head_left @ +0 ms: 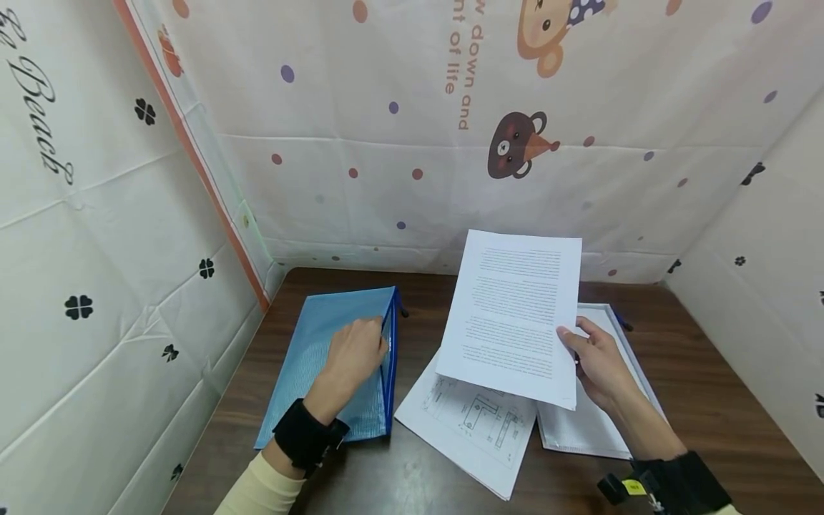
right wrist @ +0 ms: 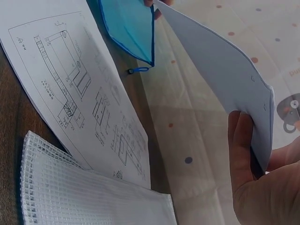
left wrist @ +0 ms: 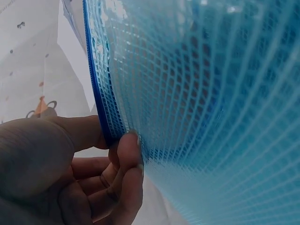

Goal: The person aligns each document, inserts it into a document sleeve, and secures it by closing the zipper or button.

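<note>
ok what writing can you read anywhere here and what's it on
"Beach": left curtain, script lettering, cut off.
"w down and", "nt of life": back curtain, running sideways, cut off.
Printed sheet in the right hand: text too small to read.
Drawing sheet: labels too small.
Blue mesh pouch under the left hand: none.

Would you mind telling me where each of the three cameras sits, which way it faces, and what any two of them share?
Head: worn on the head, looking forward and down at the table; shows the left hand gripping the blue mesh pouch and the right hand lifting a printed sheet.
Left wrist: by that hand, facing the pouch mesh close up; curled fingers pinch its blue edge.
Right wrist: beside that hand, looking across the table; fingers hold the sheet.
Shared: head and right wrist both show the drawing sheet and the white mesh pouch.
</note>
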Demonstrator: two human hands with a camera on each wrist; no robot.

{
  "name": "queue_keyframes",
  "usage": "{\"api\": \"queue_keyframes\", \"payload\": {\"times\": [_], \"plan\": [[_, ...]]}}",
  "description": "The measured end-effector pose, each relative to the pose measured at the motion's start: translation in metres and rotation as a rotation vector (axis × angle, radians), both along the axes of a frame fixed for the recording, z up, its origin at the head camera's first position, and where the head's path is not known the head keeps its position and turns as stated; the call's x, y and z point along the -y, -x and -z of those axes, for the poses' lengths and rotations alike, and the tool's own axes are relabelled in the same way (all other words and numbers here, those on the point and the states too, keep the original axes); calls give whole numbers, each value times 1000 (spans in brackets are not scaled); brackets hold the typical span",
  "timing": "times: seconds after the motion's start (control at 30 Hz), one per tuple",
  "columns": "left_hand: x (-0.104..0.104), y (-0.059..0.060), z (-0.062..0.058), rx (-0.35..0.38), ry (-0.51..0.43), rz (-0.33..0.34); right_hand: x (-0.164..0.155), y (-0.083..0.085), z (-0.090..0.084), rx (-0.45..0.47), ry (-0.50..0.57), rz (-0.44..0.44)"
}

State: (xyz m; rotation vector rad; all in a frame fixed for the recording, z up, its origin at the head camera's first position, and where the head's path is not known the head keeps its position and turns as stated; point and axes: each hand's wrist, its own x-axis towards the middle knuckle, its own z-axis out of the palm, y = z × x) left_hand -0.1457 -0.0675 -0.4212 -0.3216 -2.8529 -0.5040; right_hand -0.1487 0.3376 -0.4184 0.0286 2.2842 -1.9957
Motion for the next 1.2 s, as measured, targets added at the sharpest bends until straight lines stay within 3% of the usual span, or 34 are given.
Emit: {"api": "queue_keyframes", "payload": {"times": [0.17, 0.67, 0.93, 1.2], "plan": [[-1, 0, 0, 14, -21, 20, 0, -1, -1, -9, 3, -5], [-9, 0, -5, 165, -162, 42, 7, -5, -1, 11, -9, -18], [-15, -1, -2, 193, -226, 94, 26, -8, 17, 54, -13, -6], [-21, 0, 5, 190, -218, 110, 47, -15, 35, 102, 1, -8]]}}
